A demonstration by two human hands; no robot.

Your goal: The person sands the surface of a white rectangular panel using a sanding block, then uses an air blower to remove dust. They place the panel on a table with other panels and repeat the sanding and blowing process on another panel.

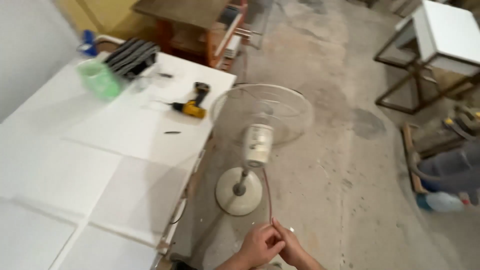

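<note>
My left hand [260, 246] and my right hand [291, 248] meet low in the view, fingers pinched together on the end of a thin red cord [268, 196]. The cord runs up from my fingers to the motor housing of a white standing fan [258, 144]. The fan has a round wire cage and a round base [239, 191] on the concrete floor, just beyond my hands.
A white panel table [100, 165] fills the left, bearing a yellow cordless drill [192, 106], a green tub [99, 78] and a dark striped bundle [131, 56]. A white cabinet on a metal frame [440, 35] stands far right; a grey vacuum-like machine [452, 170] sits right.
</note>
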